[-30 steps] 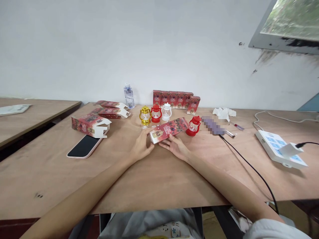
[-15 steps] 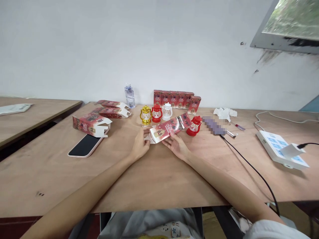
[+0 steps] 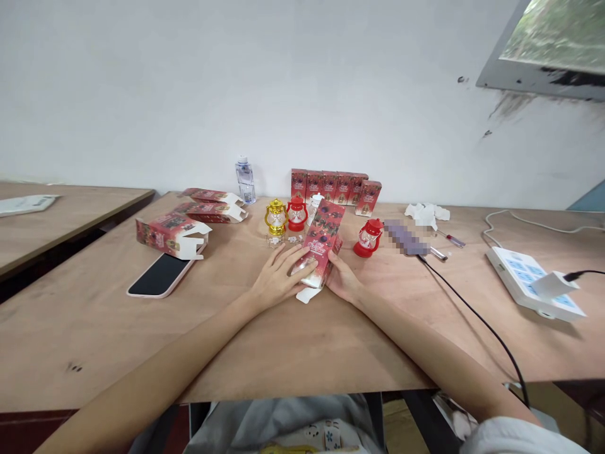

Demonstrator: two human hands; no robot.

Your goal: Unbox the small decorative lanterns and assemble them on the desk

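A red printed cardboard box (image 3: 324, 230) is held between my two hands in the middle of the table, tilted, with a white flap sticking out at its near end. My left hand (image 3: 281, 274) lies across its lower left face, fingers spread over the print. On its right side my right hand (image 3: 344, 277) grips it, thumb on the edge. Behind the box stand a gold lantern (image 3: 276, 217), a red lantern (image 3: 297, 214) and a partly covered white lantern (image 3: 312, 208). Another red lantern (image 3: 368, 238) stands to the right of my right hand.
Several closed boxes (image 3: 329, 187) line the wall. Open boxes (image 3: 172, 234) and a phone (image 3: 161, 275) lie at left, near a water bottle (image 3: 245, 181). At right are crumpled tissue (image 3: 426, 214), a screwdriver (image 3: 455, 241), a blurred purple item (image 3: 406, 238), its cable, and a power strip (image 3: 534, 280).
The box has swung from lying slantwise to pointing away from me, its far end now in front of the white lantern. My left hand has moved right onto its face.
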